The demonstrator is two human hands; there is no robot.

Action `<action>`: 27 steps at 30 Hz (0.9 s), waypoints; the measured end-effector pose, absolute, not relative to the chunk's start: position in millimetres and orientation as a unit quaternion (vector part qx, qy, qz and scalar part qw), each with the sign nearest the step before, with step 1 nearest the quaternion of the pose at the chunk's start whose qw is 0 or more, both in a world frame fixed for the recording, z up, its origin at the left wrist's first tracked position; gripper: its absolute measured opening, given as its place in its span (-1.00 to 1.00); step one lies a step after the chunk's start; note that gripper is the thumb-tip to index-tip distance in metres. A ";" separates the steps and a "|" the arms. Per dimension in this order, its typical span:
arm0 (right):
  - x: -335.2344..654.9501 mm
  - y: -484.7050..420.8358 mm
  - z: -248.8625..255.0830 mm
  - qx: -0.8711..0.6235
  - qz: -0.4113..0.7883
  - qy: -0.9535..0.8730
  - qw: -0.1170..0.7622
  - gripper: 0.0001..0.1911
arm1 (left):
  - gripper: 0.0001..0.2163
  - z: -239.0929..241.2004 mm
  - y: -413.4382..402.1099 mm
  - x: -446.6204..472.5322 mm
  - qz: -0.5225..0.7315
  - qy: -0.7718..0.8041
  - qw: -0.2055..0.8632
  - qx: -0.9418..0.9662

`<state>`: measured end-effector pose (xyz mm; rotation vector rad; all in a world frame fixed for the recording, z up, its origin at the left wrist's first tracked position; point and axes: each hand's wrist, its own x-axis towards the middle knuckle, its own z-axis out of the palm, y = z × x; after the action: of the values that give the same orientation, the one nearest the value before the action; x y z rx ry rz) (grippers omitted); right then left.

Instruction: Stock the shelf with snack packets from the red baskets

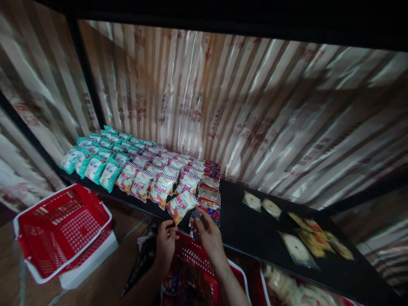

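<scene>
Risk: packet rows lie shingled on the black shelf; a nudge at the front edge could slide them off. Left hand pinches a striped snack packet by its corner, tilted at the shelf lip; right hand, fingers loosely spread, touches a dark packet beside it

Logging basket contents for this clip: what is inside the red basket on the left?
The red basket on the left shows only its own mesh floor and walls; no goods are visible inside. It rests on a white block, whose top the basket covers.
</scene>
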<state>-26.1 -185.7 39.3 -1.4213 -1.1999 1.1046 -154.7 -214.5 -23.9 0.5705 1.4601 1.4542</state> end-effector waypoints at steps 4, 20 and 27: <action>-42.4 -161.4 46.3 -0.589 0.518 -0.434 0.444 -0.43 | -0.67 -26.5 -208.5 -153.3 0.605 0.575 0.501 0.228; -57.2 -116.4 60.1 -0.572 0.444 -0.536 0.433 -0.60 | -0.75 -20.0 -189.3 -153.5 0.580 0.562 0.552 0.207; -54.6 -86.7 63.7 -0.584 0.399 -0.597 0.378 -0.63 | -0.72 -21.6 -181.6 -155.0 0.579 0.571 0.537 0.222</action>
<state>-54.6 -86.7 63.7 -1.4931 -1.5270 1.0211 -155.0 -181.6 -21.6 0.5278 1.3591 1.3787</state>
